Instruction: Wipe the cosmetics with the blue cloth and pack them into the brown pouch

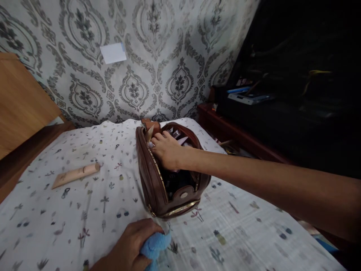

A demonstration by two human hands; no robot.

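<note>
my left hand (pixel 134 241) gripped a blue cloth (pixel 155 245); my right hand (pixel 168 151) was inside the open brown bag (pixel 148 171) on the printed sheet (pixel 107 195), though whether it grasped anything i couldn't tell.

We find the bag (pixel 149 175) on the sheet (pixel 105 199), the tube (pixel 77 175) to its left, the wall (pixel 158 75) behind them both

Soft, dim light, its source out of view, falls on the patterned wallpaper (pixel 134 88) and white sheet (pixel 113 203), while the upper right sinks into near-black. Shade fills the brown bag (pixel 150 177), though its gold zipper (pixel 182 209) glints. The right forearm (pixel 267 178) darkens toward the edge, stretched by wide-angle distortion. Lettering on the beige tube (pixel 77 175) blurs.
</note>
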